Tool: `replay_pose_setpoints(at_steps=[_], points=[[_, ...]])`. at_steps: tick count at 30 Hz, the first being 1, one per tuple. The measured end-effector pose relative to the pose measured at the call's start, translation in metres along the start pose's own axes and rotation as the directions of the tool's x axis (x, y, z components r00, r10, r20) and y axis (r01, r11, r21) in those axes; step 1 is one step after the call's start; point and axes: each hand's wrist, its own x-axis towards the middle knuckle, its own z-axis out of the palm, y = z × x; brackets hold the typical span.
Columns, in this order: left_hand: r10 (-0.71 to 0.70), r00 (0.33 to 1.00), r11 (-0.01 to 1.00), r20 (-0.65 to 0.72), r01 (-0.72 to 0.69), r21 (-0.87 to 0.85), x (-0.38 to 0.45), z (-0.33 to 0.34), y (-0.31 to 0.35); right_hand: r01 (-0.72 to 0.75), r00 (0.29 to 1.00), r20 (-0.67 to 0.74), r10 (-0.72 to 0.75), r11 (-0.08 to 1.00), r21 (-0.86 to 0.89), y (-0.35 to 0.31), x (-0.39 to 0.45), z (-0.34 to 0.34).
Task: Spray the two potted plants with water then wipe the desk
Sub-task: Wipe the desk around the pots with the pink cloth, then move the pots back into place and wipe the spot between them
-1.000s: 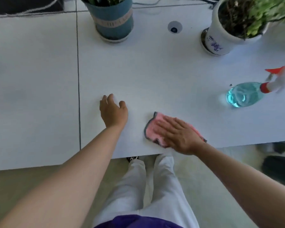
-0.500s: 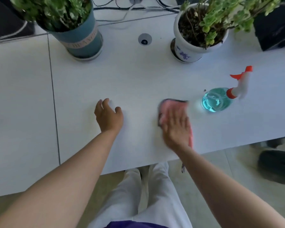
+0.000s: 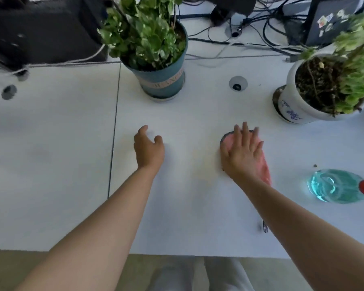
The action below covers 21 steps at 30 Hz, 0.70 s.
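Pressing flat, right hand (image 3: 243, 157) covers pink cloth (image 3: 264, 169) — edges showing.

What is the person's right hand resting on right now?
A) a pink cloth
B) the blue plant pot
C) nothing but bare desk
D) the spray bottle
A: the right hand lies flat with fingers spread on the pink cloth, while the spray bottle lies apart on the desk.
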Motion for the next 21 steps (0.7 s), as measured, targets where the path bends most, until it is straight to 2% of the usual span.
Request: replay_pose_setpoints(at_steps=[1,3,4,6,8,10,11,13,16,21], points=[[0.01,1.0,0.999,0.019,-0.009,-0.051,0.009,-0.002,0.009,0.059,0.998,-0.032,-0.056,0.993,0.1,-0.017,0.01,-0.009],[0.038,0.998,0.987,0.052,-0.029,-0.16,0.035,-0.013,0.029,0.177,0.983,-0.011,-0.186,0.918,0.355,-0.068,0.039,-0.019],[0.04,0.997,0.97,0.065,-0.023,-0.242,0.046,-0.018,0.041,0.146,0.982,0.029,-0.186,0.851,0.505,-0.093,0.053,-0.026],[-0.026,0.997,0.897,0.074,0.056,-0.438,0.073,-0.03,0.067,-0.06,0.988,0.137,-0.069,0.652,0.756,-0.141,0.088,-0.043],[-0.123,0.985,0.796,0.119,0.169,-0.581,0.094,-0.042,0.089,-0.214,0.97,0.241,-0.008,0.431,0.876,-0.175,0.12,-0.06],[-0.095,0.976,0.763,0.195,0.197,-0.615,0.107,-0.049,0.101,-0.23,0.965,0.255,-0.055,0.281,0.932,-0.193,0.14,-0.07],[-0.065,0.97,0.761,0.236,0.201,-0.616,0.111,-0.052,0.103,-0.227,0.965,0.251,-0.072,0.245,0.943,-0.197,0.144,-0.072],[-0.027,0.958,0.747,0.284,0.208,-0.631,0.112,-0.054,0.105,-0.224,0.968,0.242,-0.059,0.222,0.949,-0.199,0.147,-0.07],[-0.017,0.958,0.706,0.286,0.214,-0.675,0.105,-0.058,0.097,-0.212,0.973,0.227,-0.05,0.215,0.953,-0.197,0.133,-0.06],[-0.094,0.958,0.582,0.27,0.273,-0.766,0.073,-0.069,0.058,-0.235,0.971,0.24,-0.017,0.14,0.962,-0.18,0.076,-0.033]])
